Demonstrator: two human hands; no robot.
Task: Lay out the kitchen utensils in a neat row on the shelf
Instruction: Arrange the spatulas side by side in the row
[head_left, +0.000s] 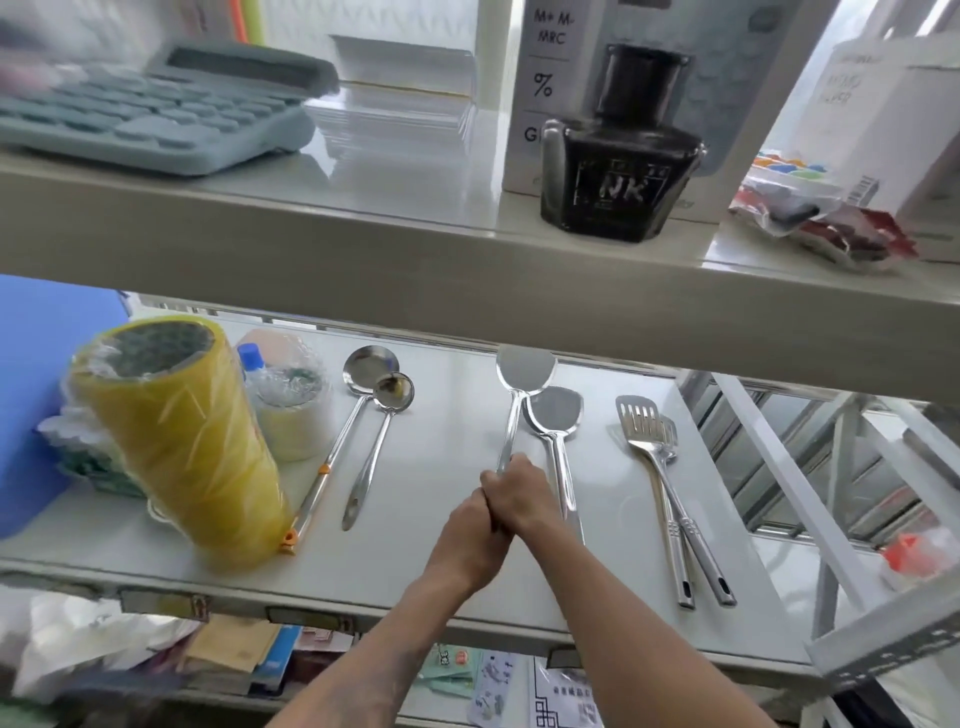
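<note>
Steel utensils lie on the white lower shelf (447, 457), handles toward me. Two ladles, a large one (370, 366) and a small one (394, 391), rest at the left. Two slotted turners (638, 422) lie crossed over each other at the right. In the middle, my left hand (470, 540) and my right hand (519, 493) are clasped together around the handle of the large spatula (524, 371). Its blade points toward the back of the shelf. A smaller spatula (557, 410) lies just to its right, its handle passing beside my right hand.
A tall yellow wrapped tape roll (176, 441) and a shorter roll stack (291, 415) stand left of the ladles. The upper shelf's edge (467, 291) overhangs, carrying a calculator (145, 119) and an ink bottle (618, 176). A metal frame (810, 509) bounds the right side.
</note>
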